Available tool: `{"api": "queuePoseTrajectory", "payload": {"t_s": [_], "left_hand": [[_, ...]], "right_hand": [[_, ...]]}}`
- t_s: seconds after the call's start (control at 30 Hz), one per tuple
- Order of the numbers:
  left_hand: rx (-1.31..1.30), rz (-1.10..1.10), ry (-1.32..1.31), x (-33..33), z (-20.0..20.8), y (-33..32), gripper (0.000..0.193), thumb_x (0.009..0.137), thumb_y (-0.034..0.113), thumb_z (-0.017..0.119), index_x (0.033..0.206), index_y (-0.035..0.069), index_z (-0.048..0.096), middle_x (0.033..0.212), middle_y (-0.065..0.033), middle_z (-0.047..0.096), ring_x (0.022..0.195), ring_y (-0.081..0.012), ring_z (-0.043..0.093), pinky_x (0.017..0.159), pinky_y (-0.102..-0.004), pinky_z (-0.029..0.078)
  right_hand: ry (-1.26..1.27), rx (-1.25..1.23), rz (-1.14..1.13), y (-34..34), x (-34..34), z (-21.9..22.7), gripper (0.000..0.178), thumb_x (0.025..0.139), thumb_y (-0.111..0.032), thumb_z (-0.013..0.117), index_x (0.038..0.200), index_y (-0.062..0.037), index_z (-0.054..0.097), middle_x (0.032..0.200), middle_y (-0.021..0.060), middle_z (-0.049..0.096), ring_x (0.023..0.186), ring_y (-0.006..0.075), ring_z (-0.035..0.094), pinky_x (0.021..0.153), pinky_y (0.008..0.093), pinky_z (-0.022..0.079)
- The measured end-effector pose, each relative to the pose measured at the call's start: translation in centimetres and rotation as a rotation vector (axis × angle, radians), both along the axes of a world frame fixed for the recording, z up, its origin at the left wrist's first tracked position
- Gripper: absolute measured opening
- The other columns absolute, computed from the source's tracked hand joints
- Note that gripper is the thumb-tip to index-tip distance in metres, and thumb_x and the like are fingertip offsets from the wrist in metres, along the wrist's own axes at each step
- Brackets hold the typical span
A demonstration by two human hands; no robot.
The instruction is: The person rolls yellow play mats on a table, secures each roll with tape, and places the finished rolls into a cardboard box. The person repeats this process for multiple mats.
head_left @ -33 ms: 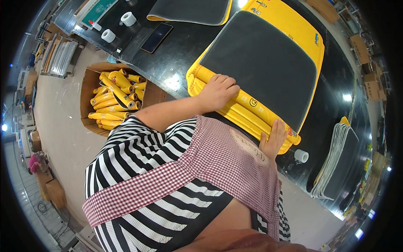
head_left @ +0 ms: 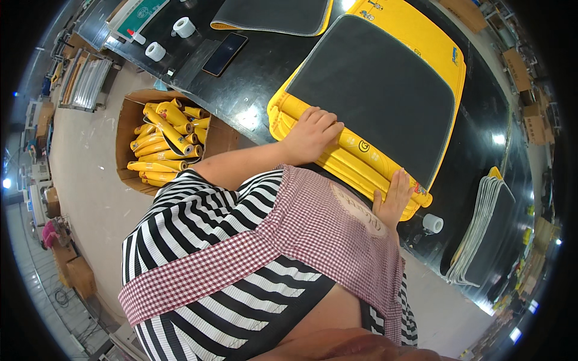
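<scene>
A yellow mat with a dark grey backing point(head_left: 385, 84) lies on a stack of yellow mats point(head_left: 421, 30), its near edge rolled into a tube point(head_left: 376, 153). My left hand point(head_left: 312, 133) is closed over the left part of this roll, fingers bent across its top and thumb hidden. Toward the roll's right end rests my right hand point(head_left: 394, 197), fingers stretched out flat along it and thumb apart. Curved yellow edges of the stacked mats show between the roll and my apron.
On the black table point(head_left: 256, 78) are a phone point(head_left: 224, 54), white tape rolls point(head_left: 183, 27), another dark mat point(head_left: 271, 13) and a pile of grey-edged sheets point(head_left: 481, 231). A small white roll point(head_left: 432, 223) stands right of my right hand. Left, a cardboard box point(head_left: 123, 123) holds several yellow rolls.
</scene>
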State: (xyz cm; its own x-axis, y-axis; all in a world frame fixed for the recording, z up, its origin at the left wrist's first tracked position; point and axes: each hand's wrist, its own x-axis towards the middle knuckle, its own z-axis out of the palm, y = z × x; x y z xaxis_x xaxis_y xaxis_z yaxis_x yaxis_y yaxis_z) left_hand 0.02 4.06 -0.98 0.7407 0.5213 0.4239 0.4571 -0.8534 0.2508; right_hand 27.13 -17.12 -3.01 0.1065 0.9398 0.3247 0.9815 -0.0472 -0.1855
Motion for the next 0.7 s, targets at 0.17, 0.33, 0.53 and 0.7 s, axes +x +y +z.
{"api": "queuePoseTrajectory", "payload": {"t_s": [0.17, 0.33, 0.53, 0.7], "left_hand": [[-0.079, 0.106, 0.12, 0.2, 0.1, -2.1, 0.075, 0.092, 0.05, 0.07, 0.153, 0.013, 0.048, 0.157, -0.0228, 0.044, 0.151, -0.0422, 0.035, 0.123, -0.0643, 0.019], [-0.031, 0.125, 0.133, 4.0, 1.9, 3.1, 0.076, 0.092, 0.062, 0.062, 0.15, 0.014, 0.054, 0.158, -0.0231, 0.044, 0.151, -0.0422, 0.035, 0.122, -0.0641, 0.021], [-0.178, 0.158, 0.353, 11.9, 5.5, 14.1, 0.057, 0.099, 0.062, 0.057, 0.125, 0.014, 0.073, 0.131, -0.0126, 0.065, 0.129, -0.0345, 0.057, 0.108, -0.0513, 0.044], [-0.226, 0.142, 0.293, 12.6, 4.4, 16.5, 0.039, 0.105, 0.048, 0.057, 0.104, 0.012, 0.073, 0.107, -0.0104, 0.073, 0.108, -0.0336, 0.067, 0.092, -0.0462, 0.055]], "right_hand": [[0.023, -0.043, 0.093, 1.7, 1.3, 1.3, 0.077, 0.099, -0.034, 0.061, 0.163, -0.0034, 0.031, 0.169, 0.0192, 0.031, 0.158, 0.039, 0.025, 0.128, 0.0592, 0.01], [-0.048, -0.13, 0.069, 8.0, 5.1, 3.4, 0.074, 0.098, -0.039, 0.064, 0.16, -0.0067, 0.039, 0.166, 0.0189, 0.037, 0.157, 0.038, 0.028, 0.129, 0.0576, 0.013], [0.061, -0.128, -0.119, 18.1, 9.1, 7.0, 0.048, 0.094, -0.037, 0.071, 0.133, -0.0078, 0.066, 0.136, 0.0167, 0.065, 0.129, 0.0378, 0.057, 0.113, 0.0479, 0.042], [-0.028, 0.203, -0.019, 16.0, 7.6, 3.3, 0.05, 0.087, -0.045, 0.078, 0.115, -0.005, 0.07, 0.112, 0.0154, 0.069, 0.109, 0.0355, 0.063, 0.101, 0.048, 0.048]]}}
